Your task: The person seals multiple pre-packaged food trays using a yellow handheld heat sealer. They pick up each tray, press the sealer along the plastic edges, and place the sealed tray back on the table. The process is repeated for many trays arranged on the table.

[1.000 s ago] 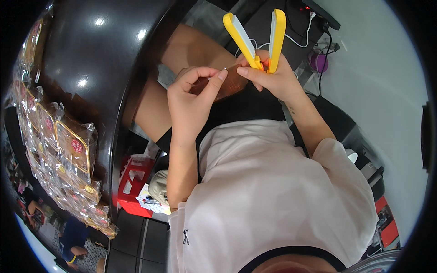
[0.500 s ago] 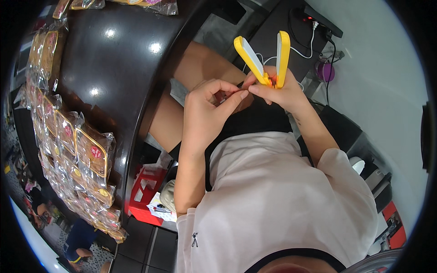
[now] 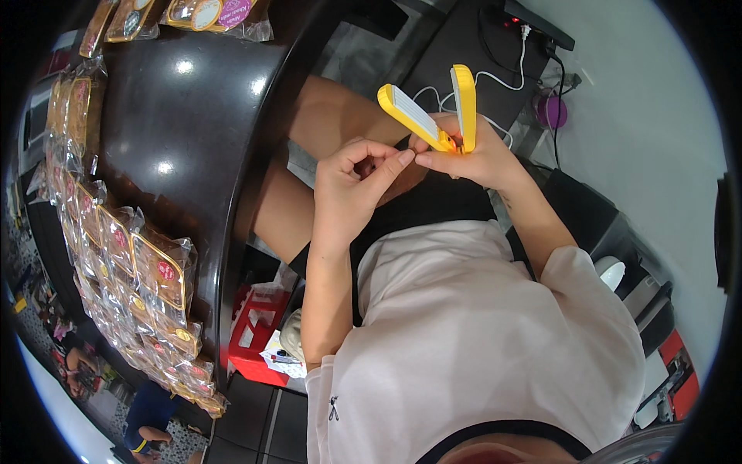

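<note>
the left hand (image 3: 348, 182), finger and thumb pinched together, held a thin brown piece (image 3: 403, 184) above black cloth shorts (image 3: 460, 199); the right hand (image 3: 481, 158) gripped a yellow two-armed clamp (image 3: 417, 116), spread in a v.

The left hand (image 3: 354, 184) pinches a brown packet (image 3: 405, 182) between thumb and forefinger above the lap, its fingertips just beside those of the right hand (image 3: 478, 157), which holds a yellow, two-armed clamp tool (image 3: 421, 120) with its arms spread apart. To the left, clear-wrapped brown packages (image 3: 160, 271) line the dark, glossy tabletop (image 3: 209, 131); a red basket (image 3: 246, 363) stands beside it, lower down.
</note>
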Available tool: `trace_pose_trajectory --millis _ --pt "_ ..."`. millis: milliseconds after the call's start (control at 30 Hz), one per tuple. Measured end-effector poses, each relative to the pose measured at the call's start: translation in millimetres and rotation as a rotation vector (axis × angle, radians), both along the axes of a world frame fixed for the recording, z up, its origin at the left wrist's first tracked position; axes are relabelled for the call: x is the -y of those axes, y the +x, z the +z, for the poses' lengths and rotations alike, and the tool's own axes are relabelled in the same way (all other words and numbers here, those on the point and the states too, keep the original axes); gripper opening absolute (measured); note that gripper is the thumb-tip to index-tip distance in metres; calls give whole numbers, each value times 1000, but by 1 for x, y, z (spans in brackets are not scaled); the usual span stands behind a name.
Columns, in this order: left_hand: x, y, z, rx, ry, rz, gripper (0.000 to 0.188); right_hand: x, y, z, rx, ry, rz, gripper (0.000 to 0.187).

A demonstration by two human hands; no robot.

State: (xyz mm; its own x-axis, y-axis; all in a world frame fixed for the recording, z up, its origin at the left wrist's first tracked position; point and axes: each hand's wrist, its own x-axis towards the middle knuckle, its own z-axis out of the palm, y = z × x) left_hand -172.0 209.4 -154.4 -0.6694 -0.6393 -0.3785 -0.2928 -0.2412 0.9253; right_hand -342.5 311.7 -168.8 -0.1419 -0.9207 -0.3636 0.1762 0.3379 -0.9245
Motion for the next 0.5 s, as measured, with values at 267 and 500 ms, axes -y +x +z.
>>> trace_pose_trajectory --millis 267,500 --pt "-4 -1 5 -17 -5 45 12 -2 5 -2 33 82 -103 23" --pt "-3 3 5 27 -36 -6 11 -6 10 3 7 97 -112 24"
